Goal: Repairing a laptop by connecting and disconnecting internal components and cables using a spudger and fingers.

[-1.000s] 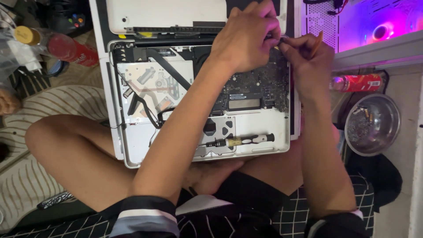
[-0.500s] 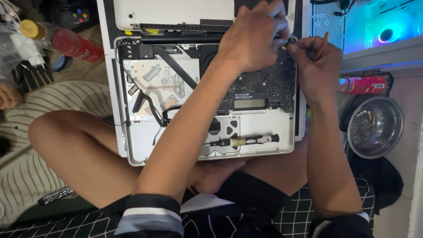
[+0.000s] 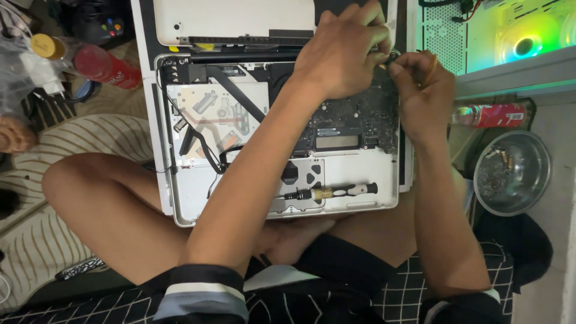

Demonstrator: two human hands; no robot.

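— What lies off the left edge of the opened laptop?

— A red bottle and a yellow-capped container sit near its upper left corner, with a striped cloth below them. The person's bare knee is just beside the lower left corner, so there is little room on that side.

— And the laptop itself?

— It rests on the person's crossed legs, bottom cover off. A pale drive bay with black ribbon cables fills the left half; the dark circuit board takes the upper right. A screwdriver with a black, gold and white handle lies loose on the bare lower strip, near the front edge.

— Where are the hands?

— Both crowd the upper right corner. The left hand reaches across the board, fingers curled down onto that corner; what they pinch is hidden. The right hand almost touches it, fingers narrow, pinched around something small and slim that I cannot make out.

— Further right?

— A red can lying on its side, a metal bowl and a green-lit computer case, all close to the right forearm.
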